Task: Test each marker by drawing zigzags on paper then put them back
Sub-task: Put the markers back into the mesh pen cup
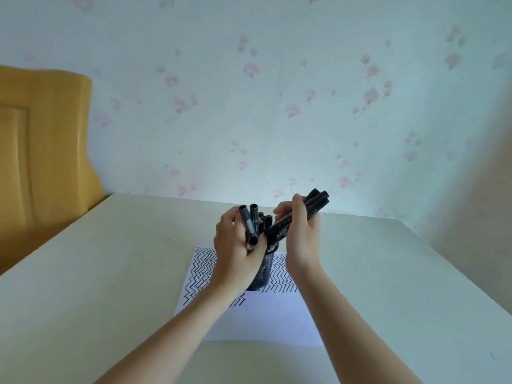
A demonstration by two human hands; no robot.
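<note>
Far on the left stands a yellow wooden headboard (41, 151), right beside the pale desk (110, 273). The wall behind the desk has wallpaper (277, 92) with small pink flowers on it.

On the desk lies a white sheet of paper (263, 320). The far part of the paper is full of black zigzag lines (203, 266). The near part is bare and white.

The person's left hand (235, 253) is up above the paper. Its fingers are curled tight around one black marker (249, 227). That marker points up and a bit to the left.

Just behind and under that hand stands a black mesh pen cup (261, 273). It sits on the paper, on top of the zigzags. More black markers (264, 218) stick up out of the cup, close together. The left hand hides part of the cup.

To the right is the person's right hand (300, 231). It is closed around a bunch of black markers (315, 203). This bunch is tilted, with the high ends up and to the right and the low ends down near the top of the cup. The two hands are close, with the cup's markers between them. Both bare arms reach in from the bottom.
</note>
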